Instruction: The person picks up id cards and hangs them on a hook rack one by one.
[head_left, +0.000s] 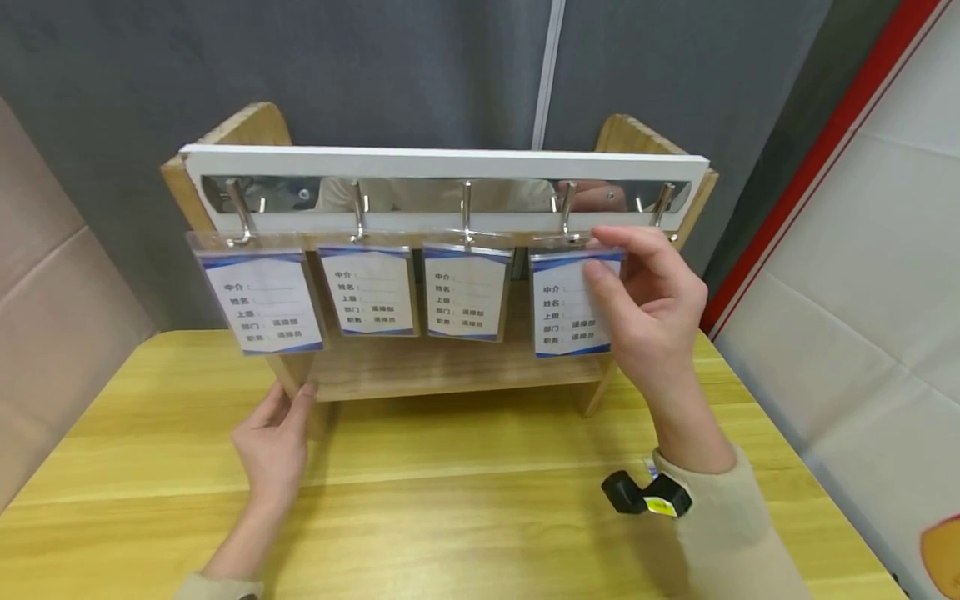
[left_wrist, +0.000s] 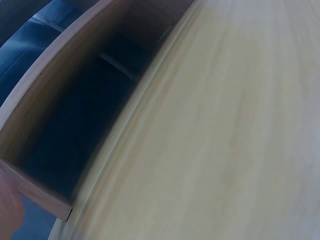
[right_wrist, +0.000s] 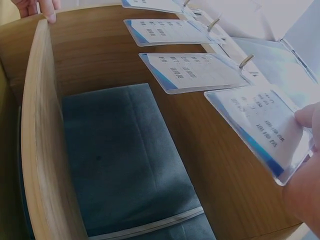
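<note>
Badge four, counted from the left, sits at the fourth hook of a wooden rack that stands on the table; we cannot tell whether it is over the hook's tip. Only from the head view do we see the mirror strip behind the hooks, reflecting pale clothing. From the right wrist we look along the row from its end and find grey cloth framed by the boards, while the left wrist gives us mostly close-up wood and a blurred sliver of hand. Our right hand comes in from the right, bent at the wrist, and pinches the badge's right edge, thumb on its front. Low at the other end, our left hand grips the rack's left side, thumb toward the front. Three other badges hang at the hooks to the left. All four are printed alike, with blue bands and lines we read as 中介, 姓名, 上级, 部门 and 职务.
</note>
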